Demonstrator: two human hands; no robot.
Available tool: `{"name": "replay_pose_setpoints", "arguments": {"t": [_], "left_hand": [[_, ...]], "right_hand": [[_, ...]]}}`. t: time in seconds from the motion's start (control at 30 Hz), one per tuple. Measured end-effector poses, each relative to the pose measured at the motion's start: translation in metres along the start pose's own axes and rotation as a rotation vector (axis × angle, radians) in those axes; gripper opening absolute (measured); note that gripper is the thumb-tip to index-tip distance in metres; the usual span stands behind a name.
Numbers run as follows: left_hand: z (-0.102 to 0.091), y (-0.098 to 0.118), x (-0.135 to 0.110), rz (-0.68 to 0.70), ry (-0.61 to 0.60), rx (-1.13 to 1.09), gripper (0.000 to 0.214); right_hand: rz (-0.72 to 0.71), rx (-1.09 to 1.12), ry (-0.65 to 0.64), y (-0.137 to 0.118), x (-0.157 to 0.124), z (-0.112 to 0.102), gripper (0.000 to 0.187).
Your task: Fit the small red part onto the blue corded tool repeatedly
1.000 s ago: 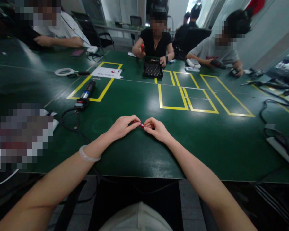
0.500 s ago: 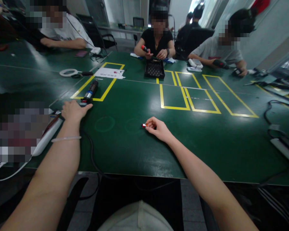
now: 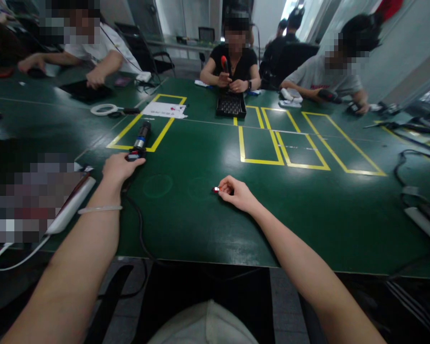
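My left hand (image 3: 121, 167) is closed around the near end of a black cylindrical tool (image 3: 141, 138) with a silver section and a blue band. The tool lies at the near edge of a yellow taped frame (image 3: 157, 136), and its grip end is partly hidden by my fingers. My right hand (image 3: 236, 192) is low over the green table (image 3: 200, 224), thumb and fingertips pinched on a small red and white piece (image 3: 216, 190). That piece is too small to name.
A black cable (image 3: 139, 217) runs toward the table's front edge. At left stands a white power strip (image 3: 73, 205). Across the table, a co-worker holds a red-tipped tool (image 3: 224, 64) above a black tray (image 3: 231, 106). Several yellow taped frames (image 3: 261, 161) mark the table.
My left hand and the black tool have shifted slightly right. My right hand keeps its pinch. The co-worker opposite has tipped the red-tipped tool upright; the one at left now touches a dark flat object.
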State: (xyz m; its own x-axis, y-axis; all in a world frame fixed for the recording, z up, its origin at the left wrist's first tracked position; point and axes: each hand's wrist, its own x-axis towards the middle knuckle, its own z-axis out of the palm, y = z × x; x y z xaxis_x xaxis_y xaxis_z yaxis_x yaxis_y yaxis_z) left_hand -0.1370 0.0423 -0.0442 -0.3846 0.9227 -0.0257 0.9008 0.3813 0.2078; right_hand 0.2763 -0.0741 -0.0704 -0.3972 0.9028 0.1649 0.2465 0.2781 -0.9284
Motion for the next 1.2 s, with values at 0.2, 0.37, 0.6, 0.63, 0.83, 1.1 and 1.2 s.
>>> {"name": "replay_pose_setpoints", "arguments": {"t": [0.2,0.37,0.6,0.63,0.83,1.1,1.2], "left_hand": [[0.004,0.031,-0.024,0.141,-0.038,-0.017,0.076],[0.01,0.065,-0.052,0.269,-0.027,-0.012,0.071],[0.018,0.103,-0.091,0.459,-0.065,-0.015,0.068],[0.019,0.108,-0.097,0.479,-0.071,-0.015,0.068],[0.025,0.131,-0.132,0.618,-0.119,-0.051,0.064],[0.031,0.15,-0.168,0.772,-0.162,-0.092,0.058],[0.029,0.154,-0.174,0.799,-0.179,-0.086,0.057]], "right_hand": [[-0.005,0.001,0.017,-0.001,0.0,0.0,0.016],[-0.011,0.003,0.019,0.0,0.0,0.0,0.016],[0.0,-0.035,0.059,-0.003,0.001,0.0,0.017],[-0.001,-0.046,0.073,-0.004,0.001,0.0,0.017],[0.002,-0.145,0.156,-0.006,0.002,-0.002,0.016],[0.042,-0.383,0.196,0.0,0.005,0.001,0.013],[0.065,-0.502,0.203,0.001,0.006,0.001,0.016]]}}
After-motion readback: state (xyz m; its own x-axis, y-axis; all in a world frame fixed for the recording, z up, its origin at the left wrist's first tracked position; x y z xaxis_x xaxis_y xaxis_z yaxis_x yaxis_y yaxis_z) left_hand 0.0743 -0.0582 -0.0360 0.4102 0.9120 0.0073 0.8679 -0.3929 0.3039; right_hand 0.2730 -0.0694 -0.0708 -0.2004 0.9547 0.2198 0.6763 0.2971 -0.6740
